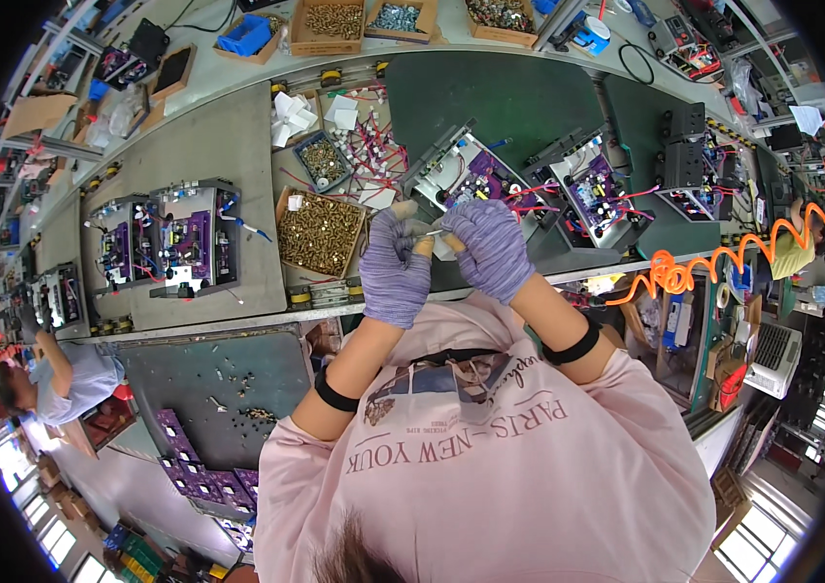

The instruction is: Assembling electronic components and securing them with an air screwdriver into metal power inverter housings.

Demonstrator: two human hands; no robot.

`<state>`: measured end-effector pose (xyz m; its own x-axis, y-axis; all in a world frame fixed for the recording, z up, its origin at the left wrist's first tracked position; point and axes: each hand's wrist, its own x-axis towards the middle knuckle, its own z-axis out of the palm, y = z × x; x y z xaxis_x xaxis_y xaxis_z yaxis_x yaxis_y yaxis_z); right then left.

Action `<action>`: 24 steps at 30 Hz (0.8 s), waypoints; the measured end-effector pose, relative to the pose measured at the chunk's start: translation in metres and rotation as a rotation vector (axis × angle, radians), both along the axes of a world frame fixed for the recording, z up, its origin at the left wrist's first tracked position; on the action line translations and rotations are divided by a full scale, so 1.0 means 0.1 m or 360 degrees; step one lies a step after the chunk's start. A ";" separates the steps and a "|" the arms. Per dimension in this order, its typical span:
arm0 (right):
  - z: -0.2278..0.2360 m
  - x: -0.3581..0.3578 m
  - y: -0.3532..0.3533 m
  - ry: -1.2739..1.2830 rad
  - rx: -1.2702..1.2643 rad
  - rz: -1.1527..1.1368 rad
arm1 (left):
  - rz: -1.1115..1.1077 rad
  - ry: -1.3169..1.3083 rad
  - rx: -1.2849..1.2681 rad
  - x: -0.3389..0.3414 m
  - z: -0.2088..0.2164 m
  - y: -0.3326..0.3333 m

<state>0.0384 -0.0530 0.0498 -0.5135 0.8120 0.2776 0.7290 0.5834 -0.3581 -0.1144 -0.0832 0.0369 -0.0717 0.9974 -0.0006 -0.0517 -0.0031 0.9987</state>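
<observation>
1. We note both hands in purple knit gloves, streaked and ribbed, with pale fingertips showing; the left hand (398,264) and right hand (488,249) almost meet over the near edge of the bench (335,304).
2. Left fingers: curled inward, thumb toward the tips. Right fingers: bent, tips pointing at the left hand.
3. Between the fingertips we see a small, slim, silvery piece (433,233). Which hand grips it, we cannot tell; its exact shape is too small to make out.
4. Just beyond the right hand: a unit (475,173) with a pale metal frame and a purple circuit board, tilted on the dark green mat (490,83). A similar unit (595,194) stands to its right, red wires trailing.
5. Beside the left hand: a cardboard box (365,233) heaped with brassy screws (315,231). Behind it, a small grey tray (346,175) of metal bits, then tangled red wires with white plastic ends (371,146).
6. Right of the bench front: a glossy orange coiled hose (704,276).
7. Writing: dark lettering crosses the soft pink shirt (529,496), upside down to us, with a printed picture above it.
</observation>
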 end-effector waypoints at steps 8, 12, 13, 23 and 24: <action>0.07 -0.22 -0.10 -0.0041 0.0517 -0.0187 | 0.0051 0.0145 -0.0162 -0.12 -0.02 0.05; -0.02 -0.27 -0.15 -0.0162 0.0578 -0.0266 | -0.0059 0.0146 -0.0379 -0.15 0.11 0.09; 0.00 -0.29 -0.15 -0.0133 0.0565 -0.0290 | -0.0073 0.0148 -0.0381 -0.16 0.10 0.09; -0.92 -0.06 -0.71 0.0752 -0.0705 -0.0770 | 0.0131 0.0083 -0.0507 -0.74 -0.73 0.26; -0.96 -0.02 -0.73 0.0606 -0.1065 -0.0924 | 0.0182 0.0075 -0.0524 -0.82 -0.77 0.24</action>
